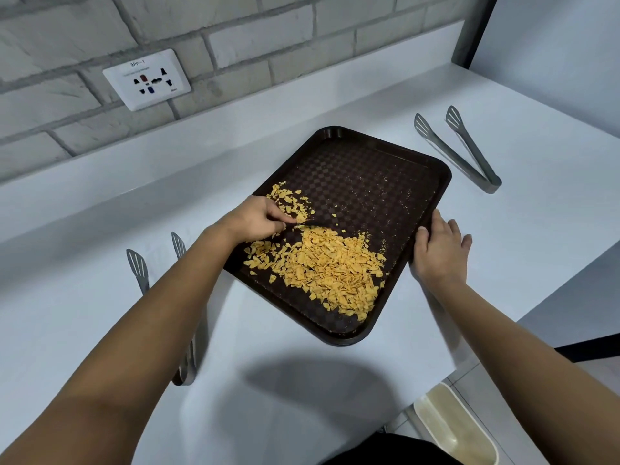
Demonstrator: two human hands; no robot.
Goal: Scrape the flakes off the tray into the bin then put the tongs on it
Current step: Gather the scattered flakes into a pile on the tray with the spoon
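A dark brown tray [369, 176] lies at an angle on the white counter. Yellow flakes [328, 270] are heaped on its near half, with a smaller patch by its left rim. My left hand [258, 221] is over the tray's left side, fingers curled, pinching a thin dark tool [307, 223] whose tip lies among the flakes. My right hand [439, 250] rests against the tray's right rim with its thumb on the rim and its fingers straight. One pair of metal tongs [469, 156] lies right of the tray. A beige bin [459, 431] stands on the floor at the lower right.
A second pair of tongs [139, 270] lies left of the tray, partly hidden under my left forearm. A wall socket [147, 80] sits on the brick wall behind the counter's raised ledge. The counter's edge [536, 297] runs along the right.
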